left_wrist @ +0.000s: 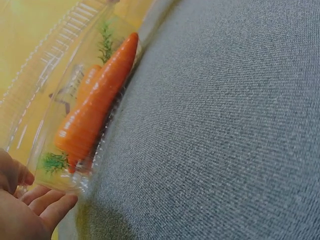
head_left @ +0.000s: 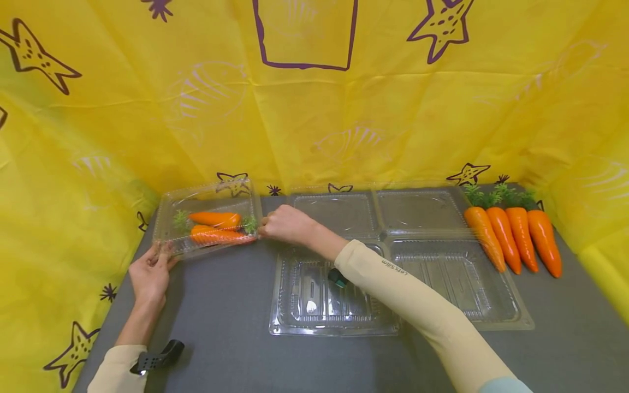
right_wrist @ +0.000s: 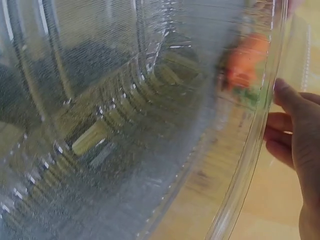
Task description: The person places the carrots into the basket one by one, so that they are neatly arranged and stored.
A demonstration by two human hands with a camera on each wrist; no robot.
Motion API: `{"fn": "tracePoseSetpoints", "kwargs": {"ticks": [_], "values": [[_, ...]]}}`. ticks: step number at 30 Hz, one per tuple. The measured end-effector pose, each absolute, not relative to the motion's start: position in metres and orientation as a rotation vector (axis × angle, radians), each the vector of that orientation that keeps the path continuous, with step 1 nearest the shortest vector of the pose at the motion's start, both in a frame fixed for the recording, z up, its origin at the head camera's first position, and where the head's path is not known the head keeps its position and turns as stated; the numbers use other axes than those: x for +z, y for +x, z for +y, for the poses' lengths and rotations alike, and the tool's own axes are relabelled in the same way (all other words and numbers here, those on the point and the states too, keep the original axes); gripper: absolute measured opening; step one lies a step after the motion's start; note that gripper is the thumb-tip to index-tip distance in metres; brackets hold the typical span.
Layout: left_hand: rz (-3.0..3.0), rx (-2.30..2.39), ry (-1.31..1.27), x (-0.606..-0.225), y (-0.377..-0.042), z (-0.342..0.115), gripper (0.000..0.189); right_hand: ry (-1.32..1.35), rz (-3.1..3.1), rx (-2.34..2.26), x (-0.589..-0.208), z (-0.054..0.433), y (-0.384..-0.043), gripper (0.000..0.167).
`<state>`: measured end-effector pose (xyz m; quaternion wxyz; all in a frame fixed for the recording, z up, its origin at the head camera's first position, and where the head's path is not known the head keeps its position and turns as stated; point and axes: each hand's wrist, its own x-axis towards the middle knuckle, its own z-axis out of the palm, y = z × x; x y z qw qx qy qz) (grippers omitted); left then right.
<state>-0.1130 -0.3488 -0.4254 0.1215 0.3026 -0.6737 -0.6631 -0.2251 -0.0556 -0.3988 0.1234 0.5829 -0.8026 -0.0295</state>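
A clear plastic clamshell box with toy carrots inside is at the left of the head view, its lid over them. At its near left corner, the thumb and fingers of my left hand pinch the rim. My right hand grips the box's right edge, fingertips mostly hidden from the head camera. In the left wrist view, an orange carrot with green leaves shows through the plastic beside my left hand. The right wrist view has my right hand at a clear rim, partly blurred.
Two more clear clamshell boxes lie opened flat, a middle one under my right forearm and a right one. Several carrots lie side by side at the far right, one overlapping the right box. A yellow patterned curtain rises behind the grey table.
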Motion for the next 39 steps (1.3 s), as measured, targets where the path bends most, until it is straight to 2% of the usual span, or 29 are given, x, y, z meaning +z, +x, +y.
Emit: {"fn": "tracePoseSetpoints", "kwargs": {"ticks": [4,25,32,39], "values": [[-2.013,-1.922,0.871,-0.424,-0.113,-0.350,0.057,1.691,-2.254,-0.139,-0.400,-0.054,-0.224,0.017],[-2.045,-1.786,0.859,-0.427,-0.115,-0.347,0.050,1.654,-2.133,-0.292,-0.411,-0.062,-0.221,0.021],[-1.990,-1.786,0.827,-0.431,-0.114,-0.345,0.052,1.690,-2.244,-0.053,-0.412,-0.060,-0.222,0.020],[-1.833,-1.895,0.781,-0.433,-0.110,-0.343,0.054,1.635,-2.330,0.443,-0.414,-0.059,-0.222,0.015]]}}
